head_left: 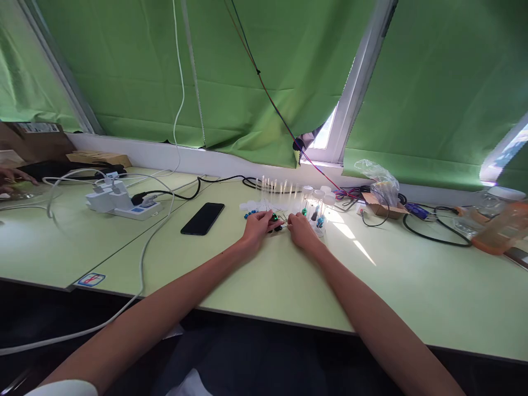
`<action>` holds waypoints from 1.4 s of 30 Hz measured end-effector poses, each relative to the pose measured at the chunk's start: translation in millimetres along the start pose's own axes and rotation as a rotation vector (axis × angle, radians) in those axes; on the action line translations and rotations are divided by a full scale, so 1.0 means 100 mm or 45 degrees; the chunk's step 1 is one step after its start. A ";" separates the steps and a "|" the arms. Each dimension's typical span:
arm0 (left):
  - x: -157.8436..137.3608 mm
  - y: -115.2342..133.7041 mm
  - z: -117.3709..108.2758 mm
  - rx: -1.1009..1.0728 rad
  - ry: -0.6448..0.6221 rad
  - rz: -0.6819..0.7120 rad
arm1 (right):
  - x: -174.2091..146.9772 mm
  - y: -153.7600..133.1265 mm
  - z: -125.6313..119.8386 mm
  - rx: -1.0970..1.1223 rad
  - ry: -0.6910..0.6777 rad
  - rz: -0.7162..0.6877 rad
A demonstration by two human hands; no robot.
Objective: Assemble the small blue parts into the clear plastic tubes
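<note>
My left hand (259, 226) is closed in a pinch at the middle of the table, with a small green piece (275, 218) at its fingertips. Facing it, my right hand (303, 231) has its fingers pressed together, and what they hold is too small to make out. Small dark pieces (278, 228) lie between the hands. Just left of my left hand sit several small blue pieces (249, 214). Clear tubes with white caps (319, 194), holding green, dark and blue pieces, stand against my right hand. Behind both hands, clear uncapped tubes (278, 186) stand in a row.
A black phone (203, 219) lies left of my hands. Farther left is a white power strip (124, 203) with plugs and cables. A small cardboard box (383, 206) and an orange-tinted bottle (501, 228) stand right. Another person's hand (16, 177) shows at the far left.
</note>
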State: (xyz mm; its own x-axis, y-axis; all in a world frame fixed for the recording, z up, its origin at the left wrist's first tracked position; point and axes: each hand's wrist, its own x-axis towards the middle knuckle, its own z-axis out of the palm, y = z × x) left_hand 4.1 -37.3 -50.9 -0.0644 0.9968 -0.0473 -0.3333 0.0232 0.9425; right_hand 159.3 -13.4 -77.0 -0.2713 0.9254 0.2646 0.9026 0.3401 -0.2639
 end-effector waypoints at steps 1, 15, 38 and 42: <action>0.00 0.00 0.00 -0.001 -0.001 -0.003 | 0.00 0.00 0.00 0.002 -0.001 0.004; 0.04 -0.03 -0.02 -0.027 0.008 0.009 | -0.01 -0.01 0.03 0.080 0.121 -0.116; 0.07 -0.04 -0.02 -0.044 0.027 0.016 | 0.06 -0.06 -0.03 -0.250 0.094 -0.328; 0.07 -0.04 -0.02 -0.047 0.025 0.029 | 0.08 -0.05 0.00 -0.259 0.078 -0.305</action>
State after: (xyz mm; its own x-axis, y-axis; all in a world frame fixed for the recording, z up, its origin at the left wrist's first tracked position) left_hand 2.6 -30.2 -55.3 -0.0906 0.9954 -0.0325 -0.3662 -0.0030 0.9305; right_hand 152.6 -7.6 -73.4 -0.4694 0.8089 0.3540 0.8652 0.5013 0.0019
